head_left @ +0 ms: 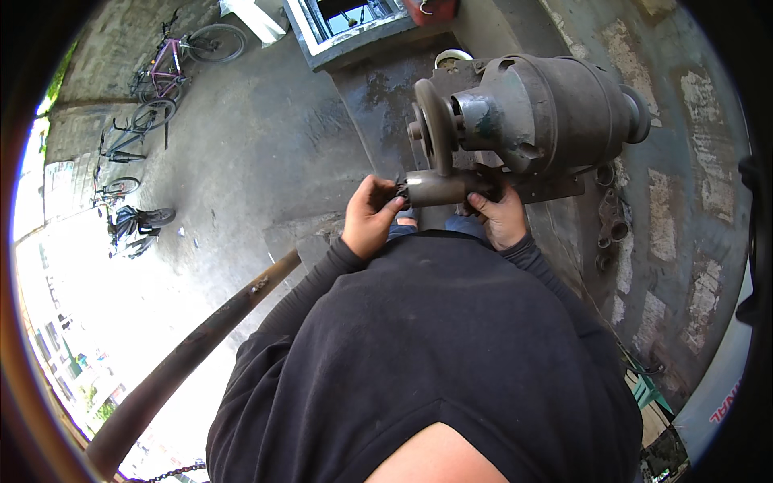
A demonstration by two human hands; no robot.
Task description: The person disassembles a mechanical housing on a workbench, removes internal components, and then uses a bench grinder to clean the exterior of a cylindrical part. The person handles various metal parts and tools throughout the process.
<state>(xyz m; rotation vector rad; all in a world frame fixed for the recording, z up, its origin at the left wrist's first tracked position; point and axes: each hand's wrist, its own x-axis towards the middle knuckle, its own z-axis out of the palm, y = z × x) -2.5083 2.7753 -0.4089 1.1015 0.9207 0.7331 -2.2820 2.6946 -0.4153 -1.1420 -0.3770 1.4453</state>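
Observation:
I hold a grey metal cylinder (439, 188) level across my front, with a dark, toothed-looking left end. My left hand (370, 217) pinches that left end between thumb and fingers. On the other end, my right hand (499, 217) is closed, thumb on the near side and fingers partly hidden behind. Just beyond the cylinder stands a bench grinder (555, 113) with a large dusty motor body. Its grinding wheel (435, 125) reaches down to the cylinder's far side and seems to touch it, though the exact contact is hard to see.
A dark metal bar (555, 189) lies under the grinder at right, with rusty metal parts (612, 217) beyond it. A long rusty pipe (201, 346) slants up at lower left. Bicycles (165, 68) stand at far left. A framed window-like box (346, 24) is ahead.

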